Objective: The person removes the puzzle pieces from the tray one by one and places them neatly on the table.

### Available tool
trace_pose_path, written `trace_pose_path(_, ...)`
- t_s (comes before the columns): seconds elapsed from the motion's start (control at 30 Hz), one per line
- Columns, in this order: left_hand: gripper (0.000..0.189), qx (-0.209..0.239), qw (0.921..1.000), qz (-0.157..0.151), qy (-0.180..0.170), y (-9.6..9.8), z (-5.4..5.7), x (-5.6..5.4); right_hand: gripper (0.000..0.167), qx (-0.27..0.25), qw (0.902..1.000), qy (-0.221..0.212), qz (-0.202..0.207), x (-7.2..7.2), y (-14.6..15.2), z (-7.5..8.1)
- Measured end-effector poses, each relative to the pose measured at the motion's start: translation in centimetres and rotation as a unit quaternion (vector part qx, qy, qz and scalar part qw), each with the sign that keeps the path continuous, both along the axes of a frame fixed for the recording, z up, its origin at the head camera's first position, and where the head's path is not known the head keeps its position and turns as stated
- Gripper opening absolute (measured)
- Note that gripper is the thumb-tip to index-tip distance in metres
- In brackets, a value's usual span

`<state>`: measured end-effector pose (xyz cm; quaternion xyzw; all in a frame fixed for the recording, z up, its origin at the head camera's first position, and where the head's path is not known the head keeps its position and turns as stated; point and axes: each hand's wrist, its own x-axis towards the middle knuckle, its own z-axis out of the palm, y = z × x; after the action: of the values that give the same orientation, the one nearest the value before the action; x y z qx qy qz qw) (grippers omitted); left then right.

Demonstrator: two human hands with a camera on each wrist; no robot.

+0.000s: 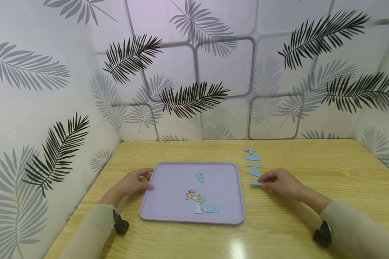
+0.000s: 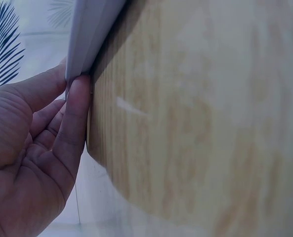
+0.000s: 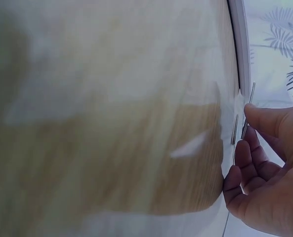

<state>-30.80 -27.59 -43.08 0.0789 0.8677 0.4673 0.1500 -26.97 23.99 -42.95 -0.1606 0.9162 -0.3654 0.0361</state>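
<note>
A lilac tray (image 1: 168,210) lies on the wooden table, its left rim held between the thumb and fingers of my left hand (image 1: 134,182). In the left wrist view, the left hand pinches that tray edge. To the right of the tray, my right hand (image 1: 283,183) pinches a small light-blue puzzle piece (image 1: 255,183) between thumb and fingers. The right wrist view shows it edge-on as a thin strip. On the tray lie a small curved blue piece (image 1: 199,177), a multicoloured piece (image 1: 195,195) and a blue-and-white piece (image 1: 209,208).
Several loose pieces form a column beyond the right hand: a patterned one (image 1: 249,150), a pointed blue one (image 1: 252,158), a narrow one (image 1: 253,165) and a triangular one (image 1: 254,172). Leaf-patterned curtains (image 1: 220,118) stand behind and beside the wooden table (image 1: 311,158).
</note>
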Motion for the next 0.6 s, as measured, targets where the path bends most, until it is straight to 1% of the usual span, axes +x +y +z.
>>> trace_pose_path(0.2,0.069,0.000,1.0000,0.003,-0.002,0.02,-0.04,-0.06,0.014,0.002,1.0000,-0.005,0.001,-0.36,0.33,0.02)
trace_pose_path(0.3,0.070,0.002,1.0000,0.003,-0.003,-0.02,-0.09,-0.10,0.014,0.000,0.9999,-0.013,0.003,-0.41,0.27,0.15)
trace_pose_path(0.6,0.070,0.000,1.0000,-0.001,-0.001,-0.12,-0.20,-0.15,0.014,0.005,0.9998,-0.016,0.013,-0.84,0.08,0.23)
